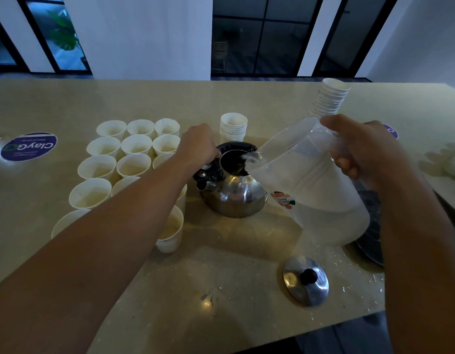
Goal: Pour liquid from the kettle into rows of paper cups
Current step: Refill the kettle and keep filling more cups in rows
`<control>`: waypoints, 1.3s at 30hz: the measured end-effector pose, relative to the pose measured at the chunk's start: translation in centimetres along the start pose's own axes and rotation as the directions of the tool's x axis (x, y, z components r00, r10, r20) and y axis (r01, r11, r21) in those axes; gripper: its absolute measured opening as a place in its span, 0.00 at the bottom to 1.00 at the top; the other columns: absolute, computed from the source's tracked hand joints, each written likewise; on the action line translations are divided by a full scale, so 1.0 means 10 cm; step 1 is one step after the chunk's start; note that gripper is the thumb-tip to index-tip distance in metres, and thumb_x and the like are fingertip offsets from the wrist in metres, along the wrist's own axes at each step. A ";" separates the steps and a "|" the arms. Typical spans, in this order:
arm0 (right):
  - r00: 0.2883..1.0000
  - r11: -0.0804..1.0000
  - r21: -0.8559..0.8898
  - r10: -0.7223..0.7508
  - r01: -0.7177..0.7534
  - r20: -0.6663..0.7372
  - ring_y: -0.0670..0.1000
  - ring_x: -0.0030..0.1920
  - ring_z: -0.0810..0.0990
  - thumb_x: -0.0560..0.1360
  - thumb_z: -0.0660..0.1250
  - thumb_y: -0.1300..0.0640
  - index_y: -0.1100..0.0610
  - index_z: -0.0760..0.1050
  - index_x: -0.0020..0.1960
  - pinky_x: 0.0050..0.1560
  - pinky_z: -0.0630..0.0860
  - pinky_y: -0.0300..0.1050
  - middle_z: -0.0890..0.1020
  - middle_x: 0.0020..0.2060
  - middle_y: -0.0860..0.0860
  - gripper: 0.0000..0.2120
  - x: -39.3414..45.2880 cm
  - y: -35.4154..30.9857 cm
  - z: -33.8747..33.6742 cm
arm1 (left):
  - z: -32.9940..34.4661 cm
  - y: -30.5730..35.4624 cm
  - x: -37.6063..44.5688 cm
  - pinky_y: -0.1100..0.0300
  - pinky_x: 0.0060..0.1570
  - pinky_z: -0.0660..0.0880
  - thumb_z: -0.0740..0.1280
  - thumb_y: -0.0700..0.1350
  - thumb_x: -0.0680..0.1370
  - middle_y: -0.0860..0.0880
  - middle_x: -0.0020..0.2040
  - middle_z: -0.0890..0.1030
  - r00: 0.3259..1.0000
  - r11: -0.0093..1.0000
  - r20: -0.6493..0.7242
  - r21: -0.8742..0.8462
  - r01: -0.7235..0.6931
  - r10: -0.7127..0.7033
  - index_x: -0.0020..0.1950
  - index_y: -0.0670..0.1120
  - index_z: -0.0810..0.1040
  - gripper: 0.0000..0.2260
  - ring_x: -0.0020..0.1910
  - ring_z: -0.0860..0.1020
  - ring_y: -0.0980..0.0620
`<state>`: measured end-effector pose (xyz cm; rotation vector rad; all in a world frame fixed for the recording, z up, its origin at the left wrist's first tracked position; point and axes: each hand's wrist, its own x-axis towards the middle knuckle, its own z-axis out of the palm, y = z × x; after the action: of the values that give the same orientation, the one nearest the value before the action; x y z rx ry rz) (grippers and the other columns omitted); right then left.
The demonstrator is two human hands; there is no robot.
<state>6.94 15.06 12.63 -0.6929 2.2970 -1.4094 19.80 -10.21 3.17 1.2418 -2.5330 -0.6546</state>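
A shiny steel kettle (234,198) with a black handle stands lidless in the middle of the table. My left hand (198,146) grips its handle at the rim. My right hand (359,149) holds the handle of a clear plastic pitcher (310,190), tilted so its spout pours water into the kettle's opening. The kettle's steel lid (305,279) lies on the table in front. Rows of white paper cups (124,162) stand to the left of the kettle, several with pale liquid in them; my left forearm hides some.
A short stack of empty cups (233,126) stands behind the kettle and a taller leaning stack (328,100) at the back right. A dark round tray (372,226) lies under my right arm. Water drops dot the beige table (221,277) near its front edge. A purple sticker (28,146) lies far left.
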 end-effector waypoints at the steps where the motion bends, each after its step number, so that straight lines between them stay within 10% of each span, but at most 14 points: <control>1: 1.000 1.000 -0.003 -0.002 0.002 -0.001 0.48 0.24 0.69 0.72 0.68 0.39 0.60 0.79 0.46 0.28 0.67 0.42 0.74 0.23 0.49 0.22 -0.01 -0.01 0.00 | 0.00 0.00 0.00 0.50 0.49 0.81 0.78 0.48 0.71 0.45 0.40 0.84 1.000 1.000 0.000 0.001 0.003 -0.003 0.49 0.42 0.83 0.13 0.42 0.83 0.46; 18: 0.999 0.999 0.010 0.033 -0.033 0.007 0.48 0.25 0.69 0.72 0.68 0.37 0.57 0.78 0.45 0.28 0.67 0.42 0.74 0.24 0.49 0.22 -0.03 0.07 0.01 | 0.01 -0.01 0.00 0.49 0.51 0.80 0.78 0.49 0.71 0.44 0.42 0.84 1.000 1.000 -0.002 -0.003 0.010 -0.010 0.51 0.42 0.82 0.14 0.44 0.83 0.45; 26: 0.998 0.961 0.269 0.065 -0.062 0.001 0.47 0.22 0.65 0.73 0.66 0.40 0.54 0.76 0.41 0.21 0.61 0.34 0.71 0.24 0.49 0.16 -0.15 0.18 -0.06 | -0.01 0.02 -0.01 0.49 0.50 0.80 0.78 0.49 0.71 0.44 0.44 0.84 1.000 1.000 0.005 0.015 0.025 -0.026 0.52 0.42 0.82 0.15 0.44 0.82 0.45; 34: 0.998 0.864 0.504 0.021 0.012 -0.060 0.46 0.23 0.64 0.78 0.62 0.41 0.61 0.77 0.62 0.21 0.63 0.33 0.69 0.26 0.48 0.26 -0.27 0.33 -0.20 | 0.03 0.03 -0.01 0.47 0.50 0.80 0.77 0.48 0.72 0.45 0.44 0.82 1.000 0.998 -0.021 0.064 0.009 -0.008 0.53 0.43 0.81 0.14 0.44 0.81 0.44; 39: 0.967 0.773 0.625 0.065 0.107 -0.246 0.48 0.24 0.64 0.75 0.63 0.40 0.56 0.80 0.50 0.22 0.62 0.36 0.70 0.27 0.49 0.20 -0.29 0.43 -0.18 | 0.04 -0.02 0.00 0.49 0.44 0.78 0.76 0.50 0.73 0.46 0.40 0.81 0.999 0.994 -0.034 0.109 -0.019 0.023 0.51 0.44 0.82 0.12 0.41 0.80 0.45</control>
<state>7.45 19.67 9.70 -0.3299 1.7629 -2.2295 19.79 -10.21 2.77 1.2478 -2.5794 -0.4908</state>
